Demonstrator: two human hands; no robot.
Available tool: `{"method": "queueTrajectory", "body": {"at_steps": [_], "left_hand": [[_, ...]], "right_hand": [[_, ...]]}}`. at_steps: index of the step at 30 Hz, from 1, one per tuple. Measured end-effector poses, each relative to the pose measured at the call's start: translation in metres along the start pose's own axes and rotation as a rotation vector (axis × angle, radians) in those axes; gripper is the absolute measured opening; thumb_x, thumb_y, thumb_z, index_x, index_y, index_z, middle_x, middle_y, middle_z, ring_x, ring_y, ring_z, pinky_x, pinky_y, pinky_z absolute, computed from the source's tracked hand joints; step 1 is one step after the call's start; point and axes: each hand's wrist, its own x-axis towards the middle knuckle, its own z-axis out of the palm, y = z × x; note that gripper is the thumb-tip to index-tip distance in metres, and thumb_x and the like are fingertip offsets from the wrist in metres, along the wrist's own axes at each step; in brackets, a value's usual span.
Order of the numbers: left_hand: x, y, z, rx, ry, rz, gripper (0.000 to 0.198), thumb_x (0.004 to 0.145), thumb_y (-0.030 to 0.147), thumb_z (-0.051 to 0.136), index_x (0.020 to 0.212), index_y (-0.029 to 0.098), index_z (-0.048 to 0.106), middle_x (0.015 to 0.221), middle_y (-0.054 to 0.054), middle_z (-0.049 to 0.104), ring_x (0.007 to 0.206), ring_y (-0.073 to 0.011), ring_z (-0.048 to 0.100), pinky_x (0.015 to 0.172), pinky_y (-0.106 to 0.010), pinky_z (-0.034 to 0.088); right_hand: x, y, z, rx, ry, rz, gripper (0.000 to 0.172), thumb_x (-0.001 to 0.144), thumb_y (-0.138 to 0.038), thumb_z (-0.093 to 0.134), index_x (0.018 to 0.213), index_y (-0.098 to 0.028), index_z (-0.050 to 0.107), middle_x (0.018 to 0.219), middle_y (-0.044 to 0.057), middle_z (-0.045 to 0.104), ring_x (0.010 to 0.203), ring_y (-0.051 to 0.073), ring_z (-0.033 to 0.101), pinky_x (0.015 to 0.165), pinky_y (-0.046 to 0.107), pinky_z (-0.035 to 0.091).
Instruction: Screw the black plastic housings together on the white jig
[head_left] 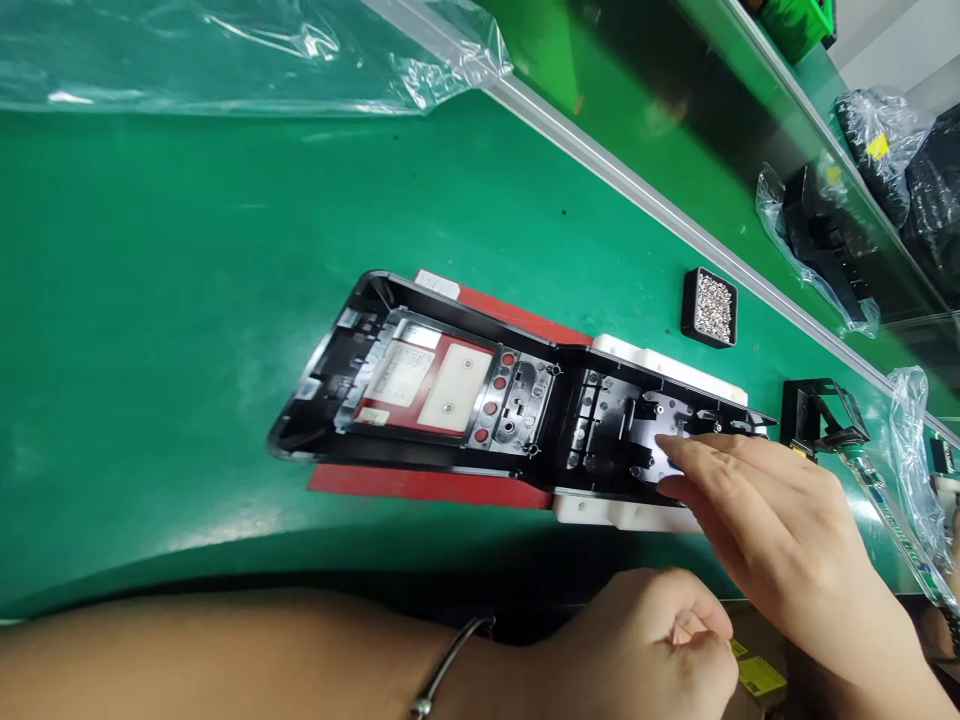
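A long black plastic housing lies with its inner side up, its window end to the left. At its right end, my right hand reaches in with thumb and forefinger at the edge of a small shiny black plate. The fingertips partly cover that plate, which sits among the posts of the housing. Below the housing, my left hand is curled into a fist near the bench edge, a bracelet on its wrist. Whatever that fist may contain is hidden.
Under the housing is a red fixture with white blocks. A small black box of screws stands behind. To the right are a black frame part and an electric screwdriver. Plastic film covers the back left.
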Motion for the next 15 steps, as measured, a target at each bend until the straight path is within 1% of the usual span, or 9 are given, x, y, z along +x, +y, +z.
{"method": "queueTrajectory", "body": {"at_steps": [2, 3, 5, 8, 9, 11, 12, 13, 15], "left_hand": [[0.001, -0.001, 0.0, -0.006, 0.009, 0.049, 0.017, 0.07, 0.025, 0.047, 0.076, 0.023, 0.063, 0.079, -0.003, 0.069, 0.086, -0.021, 0.062, 0.078, -0.033, 0.047], [0.001, -0.001, 0.0, -0.009, 0.017, 0.065, 0.016, 0.07, 0.025, 0.048, 0.075, 0.023, 0.063, 0.076, -0.003, 0.069, 0.085, -0.0208, 0.062, 0.078, -0.033, 0.046], [0.002, -0.003, 0.0, -0.011, 0.02, 0.067, 0.015, 0.069, 0.025, 0.05, 0.073, 0.022, 0.063, 0.075, -0.002, 0.068, 0.082, -0.0202, 0.062, 0.078, -0.032, 0.046], [0.001, -0.004, -0.001, -0.006, 0.025, 0.038, 0.017, 0.071, 0.025, 0.049, 0.075, 0.021, 0.065, 0.078, -0.003, 0.07, 0.078, -0.0192, 0.062, 0.076, -0.031, 0.047], [0.0, -0.004, -0.001, -0.001, 0.032, 0.042, 0.018, 0.072, 0.026, 0.049, 0.076, 0.02, 0.065, 0.079, -0.003, 0.07, 0.078, -0.019, 0.062, 0.076, -0.031, 0.047], [-0.004, 0.001, -0.002, 0.024, 0.051, 0.086, 0.021, 0.076, 0.029, 0.048, 0.081, 0.02, 0.066, 0.08, -0.003, 0.069, 0.077, -0.0186, 0.063, 0.072, -0.029, 0.047], [-0.008, 0.005, -0.002, 0.052, 0.047, 0.124, 0.022, 0.077, 0.03, 0.048, 0.083, 0.02, 0.066, 0.079, -0.003, 0.069, 0.075, -0.0182, 0.063, 0.07, -0.028, 0.047], [-0.012, 0.009, -0.002, 0.095, 0.038, 0.173, 0.023, 0.078, 0.031, 0.048, 0.084, 0.02, 0.067, 0.078, -0.003, 0.069, 0.073, -0.0178, 0.063, 0.068, -0.027, 0.048], [-0.022, 0.018, -0.004, 0.21, 0.037, 0.307, 0.019, 0.078, 0.03, 0.053, 0.084, 0.022, 0.069, 0.077, -0.003, 0.07, 0.074, -0.0179, 0.064, 0.07, -0.026, 0.049]], "right_hand": [[-0.01, 0.001, 0.004, 0.031, 0.021, 0.044, 0.022, 0.105, -0.01, 0.045, 0.126, -0.007, 0.05, 0.116, 0.009, 0.043, 0.107, 0.016, 0.045, 0.09, 0.028, 0.037], [-0.014, 0.001, 0.008, 0.034, 0.036, 0.059, 0.021, 0.106, -0.01, 0.043, 0.126, -0.008, 0.051, 0.118, 0.009, 0.042, 0.108, 0.017, 0.045, 0.09, 0.028, 0.037], [-0.019, 0.0, 0.017, 0.016, 0.07, 0.071, 0.023, 0.108, -0.013, 0.037, 0.124, -0.009, 0.053, 0.118, 0.008, 0.042, 0.105, 0.016, 0.046, 0.087, 0.028, 0.037], [-0.02, -0.001, 0.026, -0.017, 0.112, 0.059, 0.032, 0.11, -0.015, 0.026, 0.124, -0.009, 0.054, 0.117, 0.007, 0.043, 0.103, 0.017, 0.045, 0.085, 0.028, 0.035], [-0.02, -0.001, 0.027, -0.023, 0.124, 0.058, 0.032, 0.11, -0.014, 0.026, 0.124, -0.009, 0.054, 0.117, 0.007, 0.043, 0.104, 0.017, 0.045, 0.085, 0.028, 0.034], [-0.023, -0.002, 0.023, -0.01, 0.171, 0.076, 0.025, 0.108, -0.013, 0.035, 0.126, -0.011, 0.053, 0.116, 0.008, 0.043, 0.105, 0.017, 0.046, 0.086, 0.029, 0.035], [-0.026, -0.003, 0.019, -0.001, 0.231, 0.106, 0.022, 0.106, -0.011, 0.042, 0.125, -0.012, 0.053, 0.114, 0.008, 0.044, 0.104, 0.017, 0.047, 0.086, 0.028, 0.036], [-0.031, -0.004, 0.016, -0.004, 0.334, 0.141, 0.02, 0.102, -0.009, 0.049, 0.122, -0.011, 0.055, 0.11, 0.008, 0.046, 0.1, 0.016, 0.048, 0.085, 0.027, 0.038], [-0.047, -0.005, 0.015, -0.044, 0.638, 0.226, 0.013, 0.096, -0.004, 0.057, 0.109, -0.007, 0.058, 0.099, 0.01, 0.049, 0.091, 0.015, 0.051, 0.082, 0.025, 0.04]]}}
